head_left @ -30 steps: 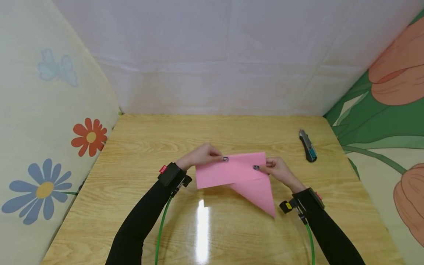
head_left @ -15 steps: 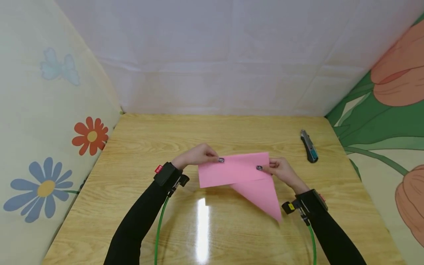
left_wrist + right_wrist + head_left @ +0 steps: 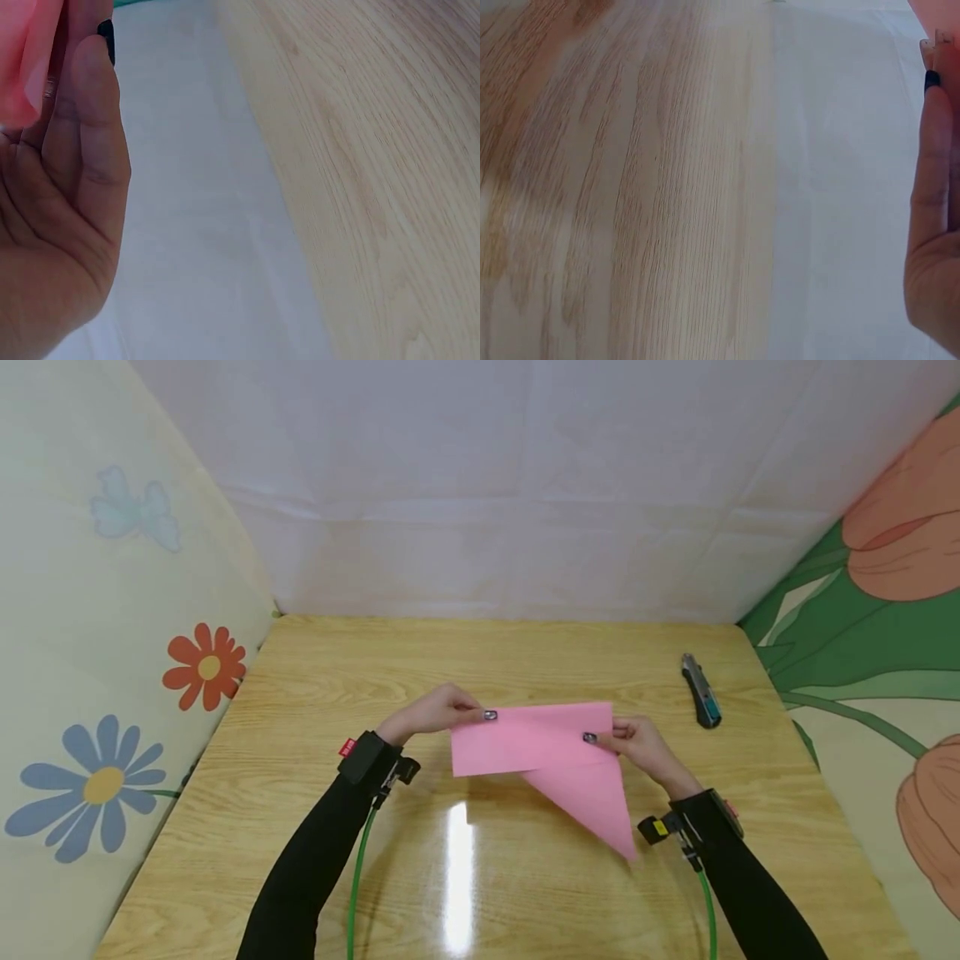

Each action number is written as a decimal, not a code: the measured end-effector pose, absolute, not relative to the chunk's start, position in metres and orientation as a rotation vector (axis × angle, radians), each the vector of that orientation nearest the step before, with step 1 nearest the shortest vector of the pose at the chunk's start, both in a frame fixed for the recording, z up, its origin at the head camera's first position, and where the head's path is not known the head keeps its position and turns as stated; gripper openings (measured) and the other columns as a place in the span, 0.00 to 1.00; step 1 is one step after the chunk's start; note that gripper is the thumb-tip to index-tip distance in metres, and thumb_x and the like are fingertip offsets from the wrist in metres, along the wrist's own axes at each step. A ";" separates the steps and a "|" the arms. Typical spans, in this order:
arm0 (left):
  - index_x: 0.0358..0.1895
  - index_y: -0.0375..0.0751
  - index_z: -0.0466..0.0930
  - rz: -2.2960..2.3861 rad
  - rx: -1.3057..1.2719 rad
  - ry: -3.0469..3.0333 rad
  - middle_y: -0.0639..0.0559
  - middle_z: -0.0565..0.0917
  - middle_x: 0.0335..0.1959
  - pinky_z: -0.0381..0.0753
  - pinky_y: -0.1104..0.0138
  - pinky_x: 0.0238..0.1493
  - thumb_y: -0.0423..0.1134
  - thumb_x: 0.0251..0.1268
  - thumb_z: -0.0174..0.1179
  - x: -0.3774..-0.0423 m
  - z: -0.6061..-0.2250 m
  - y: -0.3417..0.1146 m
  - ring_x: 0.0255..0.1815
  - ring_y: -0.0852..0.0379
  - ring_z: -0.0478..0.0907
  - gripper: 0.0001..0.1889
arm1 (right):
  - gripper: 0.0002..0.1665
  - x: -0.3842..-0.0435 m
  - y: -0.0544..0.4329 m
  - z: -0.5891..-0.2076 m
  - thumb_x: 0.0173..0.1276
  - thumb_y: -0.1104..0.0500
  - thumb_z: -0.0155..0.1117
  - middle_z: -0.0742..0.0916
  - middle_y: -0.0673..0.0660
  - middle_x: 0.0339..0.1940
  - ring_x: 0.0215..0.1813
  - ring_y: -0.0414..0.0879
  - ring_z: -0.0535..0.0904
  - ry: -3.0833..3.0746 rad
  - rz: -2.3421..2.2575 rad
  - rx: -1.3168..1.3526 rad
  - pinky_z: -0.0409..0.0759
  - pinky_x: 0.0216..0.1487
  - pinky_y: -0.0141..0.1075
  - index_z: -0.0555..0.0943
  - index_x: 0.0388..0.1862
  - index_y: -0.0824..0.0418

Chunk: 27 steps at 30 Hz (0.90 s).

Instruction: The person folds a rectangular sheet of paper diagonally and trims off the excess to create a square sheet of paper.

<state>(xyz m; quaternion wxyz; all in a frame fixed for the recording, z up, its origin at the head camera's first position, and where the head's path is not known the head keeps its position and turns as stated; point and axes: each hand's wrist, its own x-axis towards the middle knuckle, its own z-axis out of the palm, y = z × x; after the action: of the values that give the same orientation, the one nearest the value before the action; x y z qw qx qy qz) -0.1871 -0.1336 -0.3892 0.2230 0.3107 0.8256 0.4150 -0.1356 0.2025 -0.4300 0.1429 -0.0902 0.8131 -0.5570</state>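
Note:
A folded sheet of pink paper (image 3: 536, 743) is held up over the middle of the table, a straight band across its top and a pointed flap (image 3: 592, 802) slanting down at the right. My left hand (image 3: 438, 710) pinches the band's upper left edge, thumb in front. On the other side my right hand (image 3: 641, 745) grips the right edge, its thumb lying across the front and its fingers behind. In the left wrist view the paper (image 3: 22, 60) shows inside the left hand's fingers. Only a corner of pink paper (image 3: 934, 16) appears above the right hand in the right wrist view.
A utility knife (image 3: 701, 692) with a dark and teal handle lies at the table's back right. The wooden table (image 3: 375, 652) meets a white cloth backdrop (image 3: 480, 527) behind. Flower-printed panels stand left and right. Green cables (image 3: 360, 877) run from the wrist cameras.
My left hand has slid left along the paper's top edge toward its corner. The paper and my right hand have shifted slightly right.

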 end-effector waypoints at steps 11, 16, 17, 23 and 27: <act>0.43 0.28 0.83 1.270 0.746 2.286 0.45 0.85 0.28 0.81 0.67 0.28 0.34 0.66 0.56 -0.182 -0.390 -0.145 0.23 0.62 0.77 0.11 | 0.19 -0.133 0.200 -0.429 0.64 0.69 0.59 0.86 0.69 0.35 0.30 0.36 0.82 2.304 -1.698 -0.252 0.80 0.33 0.29 0.74 0.51 0.81; 0.44 0.26 0.82 1.332 0.704 2.255 0.41 0.86 0.32 0.84 0.59 0.33 0.32 0.65 0.57 -0.177 -0.388 -0.150 0.25 0.59 0.81 0.11 | 0.20 -0.131 0.200 -0.428 0.64 0.70 0.59 0.86 0.70 0.36 0.32 0.36 0.83 2.298 -1.710 -0.266 0.80 0.35 0.29 0.73 0.52 0.82; 0.44 0.26 0.82 1.336 0.708 2.259 0.40 0.86 0.32 0.84 0.57 0.34 0.32 0.65 0.57 -0.176 -0.388 -0.151 0.25 0.59 0.80 0.11 | 0.20 -0.131 0.200 -0.428 0.64 0.70 0.59 0.86 0.69 0.36 0.32 0.35 0.83 2.301 -1.705 -0.276 0.81 0.35 0.29 0.73 0.52 0.82; 0.45 0.33 0.84 1.256 0.690 2.416 0.48 0.84 0.24 0.70 0.71 0.23 0.38 0.64 0.60 -0.174 -0.389 -0.146 0.18 0.62 0.67 0.13 | 0.20 -0.128 0.198 -0.424 0.64 0.70 0.59 0.85 0.70 0.37 0.32 0.34 0.83 2.331 -1.702 -0.264 0.80 0.35 0.29 0.73 0.52 0.81; 0.40 0.40 0.87 1.216 0.686 2.529 0.53 0.82 0.22 0.61 0.73 0.22 0.45 0.60 0.64 -0.175 -0.392 -0.138 0.18 0.62 0.64 0.13 | 0.20 -0.126 0.194 -0.421 0.64 0.68 0.60 0.84 0.73 0.39 0.33 0.33 0.83 2.389 -1.670 -0.248 0.80 0.36 0.28 0.75 0.52 0.79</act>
<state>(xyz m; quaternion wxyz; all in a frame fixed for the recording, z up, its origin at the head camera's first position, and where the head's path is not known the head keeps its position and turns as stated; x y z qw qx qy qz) -0.1746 -0.1381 -0.3921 0.1261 0.2356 0.8684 0.4176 -0.1261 0.1937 -0.4208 0.1076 -0.0843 0.8119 -0.5675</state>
